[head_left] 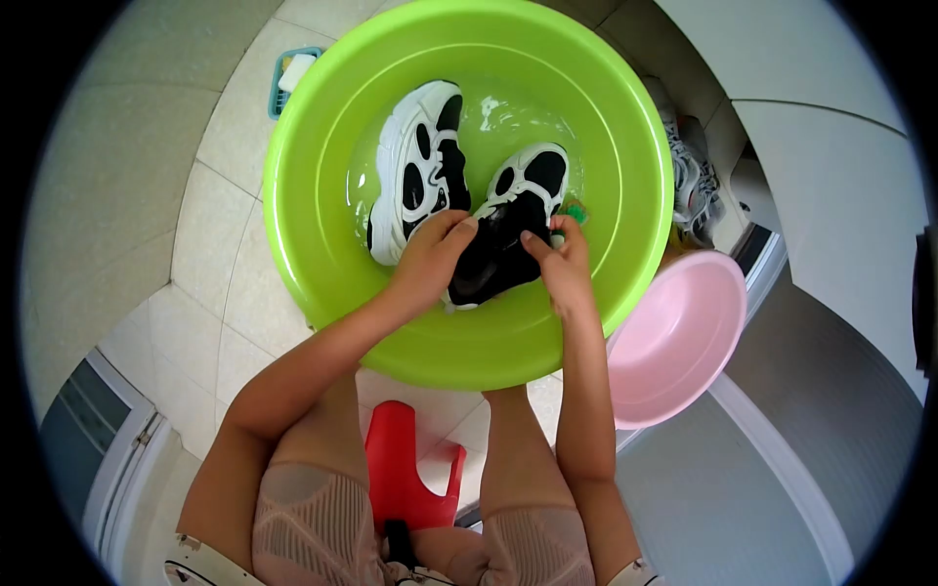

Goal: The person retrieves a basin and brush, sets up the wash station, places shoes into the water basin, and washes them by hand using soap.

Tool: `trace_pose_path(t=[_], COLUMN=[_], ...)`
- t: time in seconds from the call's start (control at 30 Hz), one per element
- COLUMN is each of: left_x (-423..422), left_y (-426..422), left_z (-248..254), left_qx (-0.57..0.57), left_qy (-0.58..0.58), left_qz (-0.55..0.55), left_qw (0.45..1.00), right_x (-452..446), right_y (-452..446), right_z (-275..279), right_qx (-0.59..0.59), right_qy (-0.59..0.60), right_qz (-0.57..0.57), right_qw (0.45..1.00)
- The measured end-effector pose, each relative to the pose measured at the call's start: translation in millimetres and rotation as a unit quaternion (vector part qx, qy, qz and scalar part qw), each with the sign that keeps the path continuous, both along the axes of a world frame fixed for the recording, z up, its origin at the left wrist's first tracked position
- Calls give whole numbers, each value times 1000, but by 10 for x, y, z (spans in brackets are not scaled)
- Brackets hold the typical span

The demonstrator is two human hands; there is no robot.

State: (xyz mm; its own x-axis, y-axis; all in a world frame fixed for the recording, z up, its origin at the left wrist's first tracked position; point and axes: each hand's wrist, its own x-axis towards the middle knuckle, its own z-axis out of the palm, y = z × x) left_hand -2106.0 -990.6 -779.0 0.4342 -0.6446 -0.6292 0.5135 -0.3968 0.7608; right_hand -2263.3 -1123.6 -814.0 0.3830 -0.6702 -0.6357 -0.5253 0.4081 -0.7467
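A large green basin [469, 356] holds shallow water and two black-and-white shoes. One shoe [413, 186] lies tilted on the basin's left side. Beside it on the right, the other shoe [529, 186] has its toe pointing away from me and its dark opening towards me. My left hand [433, 256] is closed on that right shoe's left edge, thumb on top. My right hand [563, 259] pinches its right edge near the opening. A small green object [576, 212] lies just beyond my right hand, partly hidden.
A pink basin [684, 342] leans at the right. Soap sits in a blue dish [275, 99] at the upper left. More shoes [692, 186] stand behind the green basin's right rim. A red stool [393, 459] is between my legs.
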Motion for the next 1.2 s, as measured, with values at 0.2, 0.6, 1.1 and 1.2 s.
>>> trace_pose_path(t=[0.2, 0.6, 1.1, 1.2], left_x=[432, 793, 774, 801], left_y=[-165, -187, 35, -19], left_z=[112, 245, 563, 628], left_qx=[0, -100, -60, -61], left_qy=[122, 175, 174, 184], left_qz=[-165, -121, -60, -82], left_qw=[979, 972, 981, 978], right_x=[95, 474, 1271, 1347], right_y=[-88, -199, -192, -323], right_z=[554, 700, 847, 779], right_qx=[107, -62, -513, -481], right_qy=[-150, -113, -110, -95], right_qz=[-101, -22, 242, 142], right_qw=[978, 991, 816, 860])
